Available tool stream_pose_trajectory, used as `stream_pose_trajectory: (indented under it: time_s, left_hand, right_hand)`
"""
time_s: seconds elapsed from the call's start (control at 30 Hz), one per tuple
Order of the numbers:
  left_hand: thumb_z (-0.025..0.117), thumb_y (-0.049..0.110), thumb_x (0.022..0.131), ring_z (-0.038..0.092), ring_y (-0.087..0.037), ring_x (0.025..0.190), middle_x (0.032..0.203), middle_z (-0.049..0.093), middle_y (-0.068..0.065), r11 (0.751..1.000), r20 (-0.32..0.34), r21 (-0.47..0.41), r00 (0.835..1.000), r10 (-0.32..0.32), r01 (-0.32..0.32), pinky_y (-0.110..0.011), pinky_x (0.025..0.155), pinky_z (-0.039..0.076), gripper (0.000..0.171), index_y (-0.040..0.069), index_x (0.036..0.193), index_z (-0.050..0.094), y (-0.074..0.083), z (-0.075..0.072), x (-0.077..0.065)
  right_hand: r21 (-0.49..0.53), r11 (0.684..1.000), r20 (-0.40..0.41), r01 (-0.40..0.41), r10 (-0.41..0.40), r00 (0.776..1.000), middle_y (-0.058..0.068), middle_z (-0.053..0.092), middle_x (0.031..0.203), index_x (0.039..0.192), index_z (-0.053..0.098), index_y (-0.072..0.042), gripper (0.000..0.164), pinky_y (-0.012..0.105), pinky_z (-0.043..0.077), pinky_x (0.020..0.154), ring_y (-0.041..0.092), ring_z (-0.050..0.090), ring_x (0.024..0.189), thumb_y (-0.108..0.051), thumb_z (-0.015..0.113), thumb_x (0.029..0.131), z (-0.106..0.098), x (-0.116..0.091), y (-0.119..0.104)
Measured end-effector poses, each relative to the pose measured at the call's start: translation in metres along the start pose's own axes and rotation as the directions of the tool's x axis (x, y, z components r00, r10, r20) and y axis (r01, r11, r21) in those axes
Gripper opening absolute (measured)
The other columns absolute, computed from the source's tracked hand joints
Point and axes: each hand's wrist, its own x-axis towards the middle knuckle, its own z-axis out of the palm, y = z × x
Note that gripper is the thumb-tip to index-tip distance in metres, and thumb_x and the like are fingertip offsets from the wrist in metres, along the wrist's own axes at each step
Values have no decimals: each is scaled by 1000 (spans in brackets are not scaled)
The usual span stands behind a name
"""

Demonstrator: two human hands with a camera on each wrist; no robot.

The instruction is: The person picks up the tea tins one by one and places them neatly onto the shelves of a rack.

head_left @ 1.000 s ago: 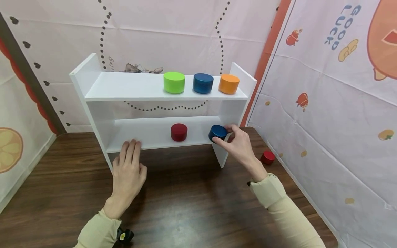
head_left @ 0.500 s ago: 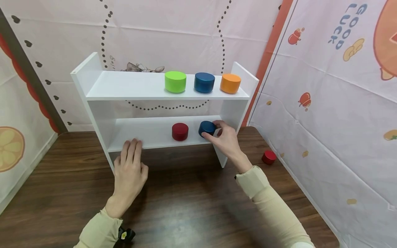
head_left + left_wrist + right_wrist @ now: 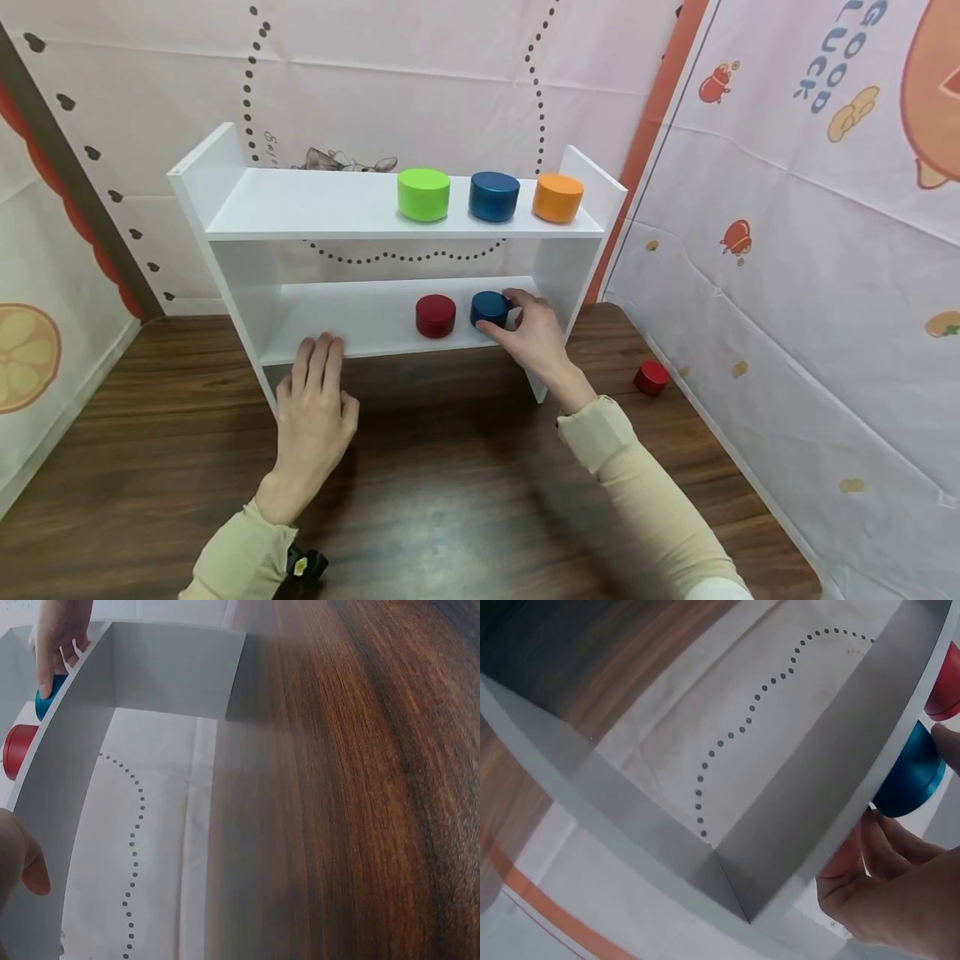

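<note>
My right hand (image 3: 534,333) pinches a blue round block (image 3: 489,308) between thumb and fingers at the lower shelf's right part. Just left of it on that shelf sits a dark red round block (image 3: 435,317). The right wrist view shows the blue block (image 3: 913,772) at the shelf's edge, my thumb on one side and fingers below. My left hand (image 3: 311,408) rests with straight fingers on the front edge of the white shelf unit (image 3: 337,321), near its left end. In the left wrist view only part of my left hand (image 3: 19,855) shows.
On the upper shelf stand a green block (image 3: 423,196), another blue block (image 3: 493,197) and an orange block (image 3: 557,198). One more red block (image 3: 651,378) lies on the wooden table (image 3: 420,475), right of the unit. Printed cloth (image 3: 810,292) hangs along the right side.
My right hand has moved left along the lower shelf with the blue block, bringing it close to the dark red block. My left hand stays on the shelf edge.
</note>
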Motion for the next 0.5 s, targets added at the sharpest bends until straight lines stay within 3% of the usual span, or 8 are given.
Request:
stream_pose_trajectory:
  time_s: [0.1, 0.17, 0.33, 0.43, 0.5]
  left_hand:
    - [46, 4, 80, 38, -39, 136, 145, 45, -19, 1000, 2, 4, 1000, 2, -2, -61, 83, 44, 63, 0, 142, 42, 0, 1, 0]
    - [46, 4, 79, 38, -39, 136, 145, 45, -19, 1000, -2, 0, 1000, 2, -2, -61, 82, 44, 63, 0, 142, 42, 0, 2, -1]
    - [47, 3, 78, 38, -38, 136, 145, 45, -19, 1000, -1, 3, 1000, 2, -2, -61, 82, 44, 64, 0, 142, 42, 0, 3, -1]
    - [47, 2, 79, 38, -38, 136, 145, 45, -19, 1000, 4, 9, 1000, -2, 2, -61, 83, 44, 64, 1, 142, 42, 0, 2, 0]
    - [47, 3, 80, 37, -38, 137, 146, 44, -19, 1000, 9, 15, 1000, -6, 6, -61, 83, 43, 64, 1, 143, 41, -1, 2, 0]
  right_hand:
    - [-8, 997, -72, 70, -71, 995, 12, 64, 115, 129, 57, -9, 59, 35, 51, 74, 26, 59, 89, -44, 71, 82, -7, -9, 5]
    - [5, 990, -174, 141, -138, 975, 13, 69, 105, 120, 62, -6, 49, 31, 50, 68, 24, 61, 80, -37, 72, 83, -15, -17, 13]
    - [47, 957, -465, 285, -231, 855, 12, 70, 75, 94, 68, 0, 19, 14, 44, 55, 5, 58, 59, -15, 71, 83, -36, -33, 54]
    - [31, 967, -562, 254, -193, 804, 11, 68, 71, 88, 68, -1, 13, 8, 42, 57, 0, 55, 61, -13, 69, 84, -48, -38, 89]
    - [1, 984, -582, 177, -143, 800, 12, 67, 75, 89, 68, -1, 14, 11, 43, 60, 5, 57, 64, -15, 68, 85, -54, -40, 114]
